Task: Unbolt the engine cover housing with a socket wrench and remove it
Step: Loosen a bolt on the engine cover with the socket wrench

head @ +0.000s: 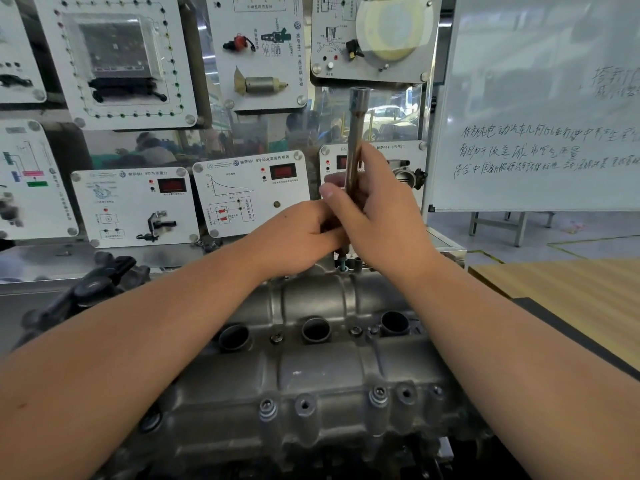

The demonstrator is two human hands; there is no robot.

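- Bolts [378, 396] with washers stand along the near flange at lower centre of the frame, with open bolt holes [304, 405] between them.
- The engine cover housing [311, 372], cast grey metal, fills the lower middle; three round wells [316, 330] cross its top. It looks heavy, rigid and perhaps oily, so lifting by both long edges seems wisest.
- At centre, the left hand [298, 233] has fingers curled round the lower shaft of the socket wrench [356, 147].
- The right hand [377, 209] clamps the shaft higher up; the tool stands upright over a far-edge bolt [343, 266].
- Sensor display boards [249, 192] and a whiteboard [540, 109] fill the upper frame.
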